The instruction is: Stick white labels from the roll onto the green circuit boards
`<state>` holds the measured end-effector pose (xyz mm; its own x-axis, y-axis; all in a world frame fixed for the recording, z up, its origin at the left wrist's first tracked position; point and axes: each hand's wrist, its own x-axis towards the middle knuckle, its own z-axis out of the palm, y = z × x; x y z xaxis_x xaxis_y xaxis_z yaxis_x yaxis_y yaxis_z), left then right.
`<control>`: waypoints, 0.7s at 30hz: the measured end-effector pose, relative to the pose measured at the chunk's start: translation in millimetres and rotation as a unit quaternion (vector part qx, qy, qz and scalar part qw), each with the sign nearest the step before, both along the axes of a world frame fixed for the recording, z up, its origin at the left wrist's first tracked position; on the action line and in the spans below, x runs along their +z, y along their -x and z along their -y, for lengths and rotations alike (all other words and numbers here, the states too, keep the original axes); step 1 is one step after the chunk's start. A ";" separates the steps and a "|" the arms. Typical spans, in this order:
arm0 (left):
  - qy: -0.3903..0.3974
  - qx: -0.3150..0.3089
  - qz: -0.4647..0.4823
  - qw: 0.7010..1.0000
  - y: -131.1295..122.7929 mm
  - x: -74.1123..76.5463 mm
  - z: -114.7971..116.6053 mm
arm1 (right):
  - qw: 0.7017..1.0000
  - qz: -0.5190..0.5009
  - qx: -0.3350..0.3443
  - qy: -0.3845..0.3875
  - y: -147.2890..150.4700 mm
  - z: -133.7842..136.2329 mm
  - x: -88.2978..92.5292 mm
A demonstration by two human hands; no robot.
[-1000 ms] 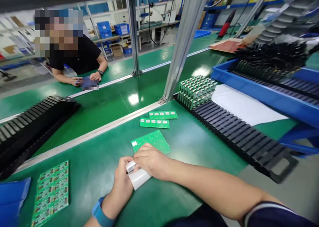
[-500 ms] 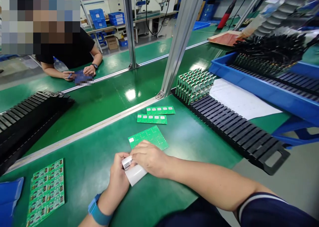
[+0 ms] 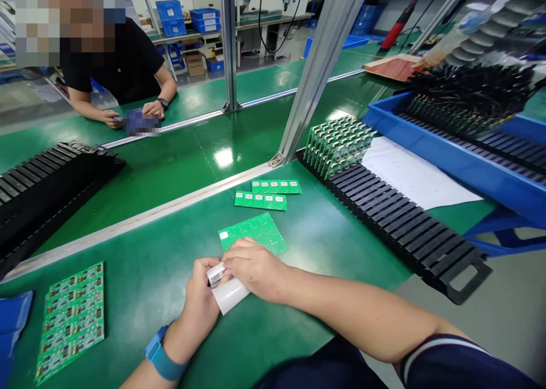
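Note:
My left hand (image 3: 203, 292) is closed around a curled sheet of white labels (image 3: 231, 296), its backing bent over near the thumb. Over the same sheet lies my right hand (image 3: 258, 269), fingers bent at its upper edge; the fingertips are partly hidden. Just beyond the hands rests a green circuit board panel (image 3: 251, 231) with one white label at its left corner. Farther off, two narrow green board strips (image 3: 261, 201) each carry a row of white labels.
At right, a black slotted rack (image 3: 396, 218) holds upright circuit boards (image 3: 339, 144), beside a blue bin (image 3: 460, 144). Populated board panels (image 3: 72, 321) lie at left near a blue pouch (image 3: 15, 321). Another black rack (image 3: 55, 190) stands behind. A co-worker (image 3: 119, 65) sits across the metal frame.
The camera view has shifted slightly. Both hands keep almost the same hold on the label sheet, and the boards stay in place.

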<state>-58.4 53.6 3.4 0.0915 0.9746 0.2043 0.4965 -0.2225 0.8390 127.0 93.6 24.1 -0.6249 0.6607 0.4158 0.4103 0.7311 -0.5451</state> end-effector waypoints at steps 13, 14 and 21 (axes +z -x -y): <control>0.041 0.028 0.042 0.998 0.2 -12.2 3.3 | 0.999 -0.014 -0.002 0.040 2.2 -0.2 6.4; 0.045 0.018 0.044 0.998 0.4 -13.3 4.3 | 0.999 -0.018 0.002 0.046 2.4 -0.6 6.3; 0.051 -0.022 0.069 0.996 3.0 -23.6 4.8 | 0.999 -0.032 0.013 0.022 4.8 -4.0 4.2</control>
<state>-61.4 48.9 -20.1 0.1115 0.9867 0.1182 0.3662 -0.1514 0.9182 122.2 97.6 28.2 -0.6151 0.6630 0.4268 0.3542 0.7159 -0.6017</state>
